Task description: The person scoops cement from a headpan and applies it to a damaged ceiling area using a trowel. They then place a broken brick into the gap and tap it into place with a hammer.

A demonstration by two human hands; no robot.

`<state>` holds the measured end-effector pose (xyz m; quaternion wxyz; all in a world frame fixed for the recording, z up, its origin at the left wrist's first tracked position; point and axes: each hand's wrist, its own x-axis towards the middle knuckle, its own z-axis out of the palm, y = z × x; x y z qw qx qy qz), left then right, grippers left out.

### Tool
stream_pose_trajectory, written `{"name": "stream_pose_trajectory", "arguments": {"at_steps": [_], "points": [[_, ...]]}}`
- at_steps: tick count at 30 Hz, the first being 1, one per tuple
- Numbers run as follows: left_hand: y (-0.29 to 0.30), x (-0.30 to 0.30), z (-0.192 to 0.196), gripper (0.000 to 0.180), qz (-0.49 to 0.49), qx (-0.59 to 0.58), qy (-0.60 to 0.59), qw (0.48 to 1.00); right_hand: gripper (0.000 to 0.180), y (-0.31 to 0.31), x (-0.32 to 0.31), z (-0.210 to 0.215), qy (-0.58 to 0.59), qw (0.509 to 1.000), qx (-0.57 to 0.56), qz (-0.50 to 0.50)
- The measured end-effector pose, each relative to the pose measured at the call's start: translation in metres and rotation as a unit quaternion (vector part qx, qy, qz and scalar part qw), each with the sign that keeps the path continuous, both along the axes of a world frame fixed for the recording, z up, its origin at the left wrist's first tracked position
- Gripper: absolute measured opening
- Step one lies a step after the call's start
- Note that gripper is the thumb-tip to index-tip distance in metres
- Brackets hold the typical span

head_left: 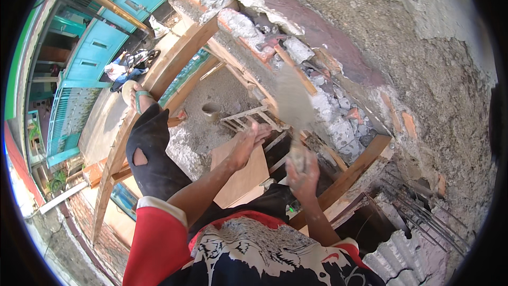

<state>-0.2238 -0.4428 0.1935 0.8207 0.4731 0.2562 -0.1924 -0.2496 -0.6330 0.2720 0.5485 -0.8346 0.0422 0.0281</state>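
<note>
Broken brick wall (338,95) rising ahead of both hands, crumbled mortar just past them.
Wooden planks (174,63) slope away to the left of the hands; a small bucket (211,110) sits well beyond. The right hand (302,172) is clenched on a trowel (292,103), its blade blurred, raised against the wall; the left hand (248,140) hovers spread wide, holding nothing.

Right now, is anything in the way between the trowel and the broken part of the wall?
Nothing visible is in the way. The right hand grips the trowel, and its motion-blurred blade is up against the broken brick wall. The left hand is open, off to the left side.
</note>
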Motion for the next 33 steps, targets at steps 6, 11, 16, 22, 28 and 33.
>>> {"name": "stream_pose_trajectory", "arguments": {"at_steps": [6,11,16,22,28,33], "points": [[0.038,0.029,0.066,0.048,0.0,-0.079,0.074,0.994,0.029,0.081,0.056,-0.016,-0.138,0.952,0.011,0.273],[0.089,0.065,0.054,0.052,0.152,0.002,0.092,0.984,0.027,0.051,0.197,-0.111,-0.133,0.977,-0.164,0.035],[0.082,0.098,0.073,0.056,0.167,-0.033,0.056,0.984,0.052,0.035,0.301,-0.138,0.049,0.901,-0.43,0.011],[0.082,0.098,0.062,0.05,0.136,-0.043,0.049,0.989,0.07,0.026,0.33,-0.196,0.078,0.893,-0.441,-0.029],[0.093,0.099,0.055,0.049,0.142,-0.01,0.056,0.988,0.053,0.035,0.321,-0.184,0.026,0.95,-0.302,-0.072],[0.082,0.106,0.049,0.052,0.107,0.024,0.051,0.993,0.049,0.021,0.287,-0.164,-0.21,0.931,-0.263,-0.144]]}}
